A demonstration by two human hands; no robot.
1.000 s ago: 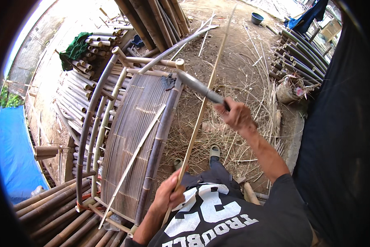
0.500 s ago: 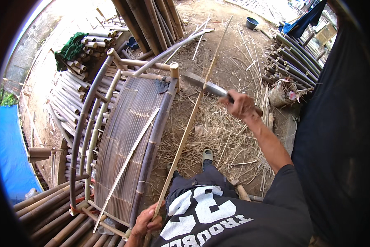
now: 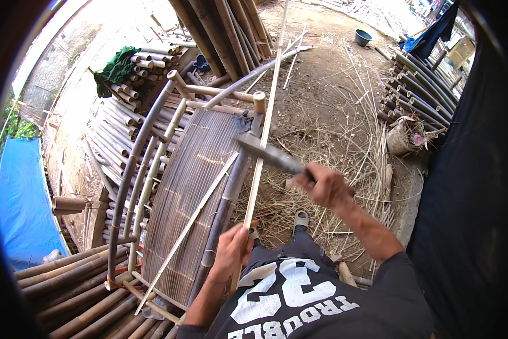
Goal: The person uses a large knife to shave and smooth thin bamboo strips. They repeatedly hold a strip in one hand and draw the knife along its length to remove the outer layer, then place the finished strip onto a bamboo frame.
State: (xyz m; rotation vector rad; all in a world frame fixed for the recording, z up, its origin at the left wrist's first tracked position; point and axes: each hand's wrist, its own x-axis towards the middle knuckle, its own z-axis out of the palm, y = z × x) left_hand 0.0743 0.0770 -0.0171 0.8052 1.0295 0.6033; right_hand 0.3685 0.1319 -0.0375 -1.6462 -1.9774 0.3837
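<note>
A long, pale bamboo strip (image 3: 265, 124) runs from beside my body up past the far end of the bamboo bench (image 3: 175, 164). My left hand (image 3: 234, 244) is closed around its lower part, in front of my shirt. In my right hand (image 3: 325, 185) is a machete (image 3: 273, 156), gripped by its handle, the blade pointing left. The blade crosses the strip roughly midway; motion blur hides whether its edge touches. Another thin bamboo strip (image 3: 192, 223) lies slantwise on the slatted bench seat, and a dark rag (image 3: 242, 121) rests at the seat's far corner.
Shavings (image 3: 327, 152) litter the ground around my feet. Stacked bamboo poles (image 3: 415, 93) stand at the right beside a chopping block (image 3: 403, 138). More poles (image 3: 73, 282) lie at the lower left, near a blue tarp (image 3: 25, 198). A dark bucket (image 3: 363, 37) sits far off.
My left hand has moved up and right along with the strip, which now reaches farther away. The machete has come lower and nearer to me along it.
</note>
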